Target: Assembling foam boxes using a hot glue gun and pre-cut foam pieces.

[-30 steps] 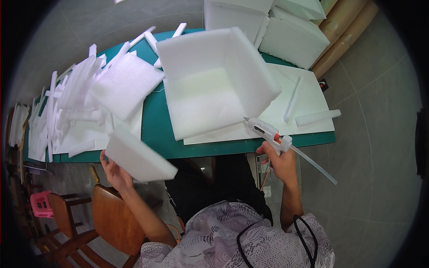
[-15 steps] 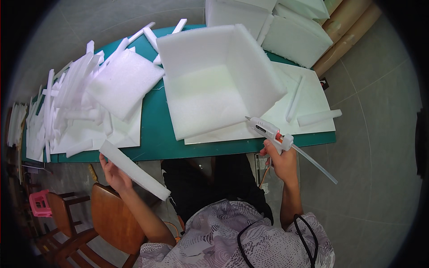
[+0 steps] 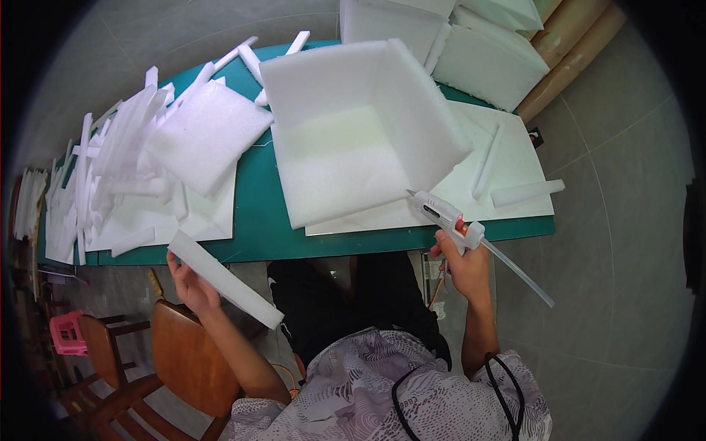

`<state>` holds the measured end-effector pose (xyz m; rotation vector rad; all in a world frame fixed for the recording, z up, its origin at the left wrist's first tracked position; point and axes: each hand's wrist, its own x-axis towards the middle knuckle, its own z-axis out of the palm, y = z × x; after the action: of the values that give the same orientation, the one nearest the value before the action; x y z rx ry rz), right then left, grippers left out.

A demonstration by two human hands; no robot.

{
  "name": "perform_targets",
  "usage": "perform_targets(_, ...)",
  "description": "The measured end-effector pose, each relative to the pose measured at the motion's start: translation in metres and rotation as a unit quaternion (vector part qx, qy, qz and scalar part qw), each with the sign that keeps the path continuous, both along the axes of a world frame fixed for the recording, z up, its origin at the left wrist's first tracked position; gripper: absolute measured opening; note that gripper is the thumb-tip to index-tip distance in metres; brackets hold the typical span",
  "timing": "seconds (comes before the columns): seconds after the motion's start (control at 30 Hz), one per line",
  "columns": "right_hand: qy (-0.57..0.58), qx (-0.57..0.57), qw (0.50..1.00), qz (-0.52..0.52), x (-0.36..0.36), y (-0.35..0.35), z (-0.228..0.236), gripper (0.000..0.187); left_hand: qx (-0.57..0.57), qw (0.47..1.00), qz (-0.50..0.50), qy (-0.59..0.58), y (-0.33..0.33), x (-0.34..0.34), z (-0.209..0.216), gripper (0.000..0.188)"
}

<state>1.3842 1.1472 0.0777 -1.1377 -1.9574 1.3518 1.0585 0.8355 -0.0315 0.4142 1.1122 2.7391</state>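
A long white foam strip [image 3: 226, 281] is gripped in my left hand [image 3: 193, 285], tilted in front of the table's near edge. My right hand [image 3: 467, 266] is wrapped round a white glue gun [image 3: 443, 213] with a small red light. A clear glue stick [image 3: 518, 273] sticks out of its back end. The gun's nozzle points at the lower right of a partly built foam box [image 3: 346, 162] on the table. That box shows a bottom and two standing walls; the nozzle's exact distance from it I cannot tell.
The green table [image 3: 257, 198] bears a heap of foam strips [image 3: 121, 147] and a foam sheet [image 3: 209, 136] at left. Foam boxes [image 3: 485, 70] and brown tubes [image 3: 570, 59] are at the far right. Two foam strips [image 3: 526, 192] lie right; a wooden chair [image 3: 191, 353] stands left.
My hands keep the foam strip and the glue gun almost where they were. The whole view has shifted very slightly.
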Motion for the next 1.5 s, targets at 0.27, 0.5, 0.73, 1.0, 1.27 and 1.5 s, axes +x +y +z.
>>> perform_targets(0.27, 0.064, -0.004, 0.996, 0.063, -0.013, -0.013, -0.005, 0.029, 0.011, 1.0, -0.004, -0.007, 0.0, 0.0, -0.001, 0.05)
perform_targets(0.5, 0.041, -0.004, 0.995, 0.088, -0.028, -0.02, -0.005, 0.029, 0.045, 0.997, -0.058, -0.013, 0.0, 0.002, 0.007, 0.048)
perform_targets(0.73, 0.038, -0.014, 0.995, 0.086, -0.033, -0.024, -0.005, 0.031, 0.039, 0.997, -0.056, -0.019, -0.001, 0.002, 0.005, 0.049)
perform_targets(1.0, 0.024, -0.033, 0.996, 0.081, -0.031, -0.025, 0.0, 0.034, 0.04, 0.998, -0.046, -0.035, -0.003, 0.0, 0.002, 0.049)
perform_targets(1.27, 0.007, -0.034, 0.996, 0.082, -0.029, -0.024, -0.001, 0.034, 0.047, 0.997, -0.053, -0.03, -0.001, 0.0, 0.002, 0.049)
perform_targets(1.5, 0.011, 0.001, 0.989, 0.151, -0.029, -0.025, -0.008, 0.027, 0.047, 0.997, -0.058, -0.026, -0.003, 0.0, 0.001, 0.049)
